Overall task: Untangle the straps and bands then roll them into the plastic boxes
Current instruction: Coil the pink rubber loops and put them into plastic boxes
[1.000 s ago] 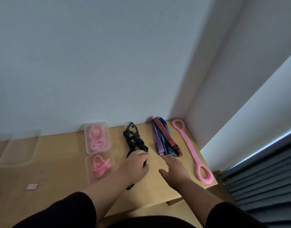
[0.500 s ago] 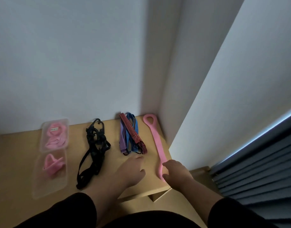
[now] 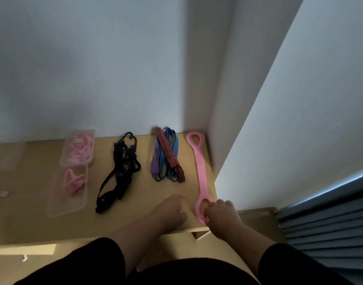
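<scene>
A long pink band (image 3: 199, 165) with a loop at each end lies along the right edge of the wooden table (image 3: 32, 227). My right hand (image 3: 223, 218) grips its near loop, fingers through the hole. My left hand (image 3: 172, 210) rests on the table just left of that loop, fingers loosely curled, holding nothing. A tangled black strap (image 3: 121, 171) lies mid-table. A bundle of purple, blue and red-striped bands (image 3: 167, 157) lies between the black strap and the pink band. Two clear plastic boxes (image 3: 77, 149) (image 3: 63, 204) at the left hold rolled pink bands.
A white wall corner (image 3: 213, 99) stands right against the table's far right. Dark pleated blinds (image 3: 330, 223) hang at the right. Another clear box (image 3: 5, 159) and a small white label (image 3: 3, 194) sit at the far left.
My left hand let go of the black strap and moved right. My right hand moved from the striped bundle to the pink band's near loop and took hold. The view swung right.
</scene>
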`<act>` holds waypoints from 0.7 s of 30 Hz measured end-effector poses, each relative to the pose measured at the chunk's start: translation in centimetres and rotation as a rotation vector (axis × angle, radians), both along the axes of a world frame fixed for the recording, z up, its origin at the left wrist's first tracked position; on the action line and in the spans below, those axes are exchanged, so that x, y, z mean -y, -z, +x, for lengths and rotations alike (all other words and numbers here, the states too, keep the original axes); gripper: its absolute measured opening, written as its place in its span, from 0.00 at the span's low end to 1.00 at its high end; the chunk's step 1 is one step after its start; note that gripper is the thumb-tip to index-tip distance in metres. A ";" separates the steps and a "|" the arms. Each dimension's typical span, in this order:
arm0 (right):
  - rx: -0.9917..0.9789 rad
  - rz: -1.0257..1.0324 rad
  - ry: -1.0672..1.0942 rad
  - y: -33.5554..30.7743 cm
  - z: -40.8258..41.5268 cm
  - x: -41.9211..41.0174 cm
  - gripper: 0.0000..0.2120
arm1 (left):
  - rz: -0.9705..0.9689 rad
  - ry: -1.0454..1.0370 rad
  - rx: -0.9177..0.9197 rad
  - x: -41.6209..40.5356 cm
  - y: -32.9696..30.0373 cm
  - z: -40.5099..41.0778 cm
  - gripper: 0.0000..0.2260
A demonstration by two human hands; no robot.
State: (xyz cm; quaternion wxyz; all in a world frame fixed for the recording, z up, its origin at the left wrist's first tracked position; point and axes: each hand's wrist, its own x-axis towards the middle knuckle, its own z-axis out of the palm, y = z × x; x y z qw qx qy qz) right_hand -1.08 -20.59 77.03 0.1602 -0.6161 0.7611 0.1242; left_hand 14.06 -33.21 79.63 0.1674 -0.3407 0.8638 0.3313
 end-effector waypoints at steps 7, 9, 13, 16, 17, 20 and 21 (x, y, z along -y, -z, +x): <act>0.151 -0.290 -0.011 -2.3 -0.3 0.4 0.15 | 0.006 -0.055 -0.107 0.5 -0.1 -0.5 0.33; 0.217 -0.452 0.011 -3.6 -0.4 0.8 0.16 | 0.017 -0.082 -0.154 0.6 -0.2 -0.6 0.35; 0.249 -0.773 -0.045 -6.6 -0.7 1.9 0.16 | 0.024 -0.196 -0.313 1.0 -1.1 -1.5 0.33; 0.251 -0.939 -0.104 -9.0 -1.5 2.9 0.12 | 0.062 -0.267 -0.443 1.6 -2.5 -2.2 0.27; 0.254 -0.974 -0.121 -9.9 -1.8 3.2 0.11 | 0.005 -0.262 -0.488 2.0 -2.8 -2.5 0.23; 0.278 -1.053 -0.156 -12.2 -2.4 4.1 0.10 | -0.156 -0.232 -0.590 3.2 -4.0 -3.2 0.10; 0.305 -1.074 -0.140 -13.0 -2.4 4.4 0.11 | -0.141 -0.229 -0.616 3.3 -4.5 -3.4 0.09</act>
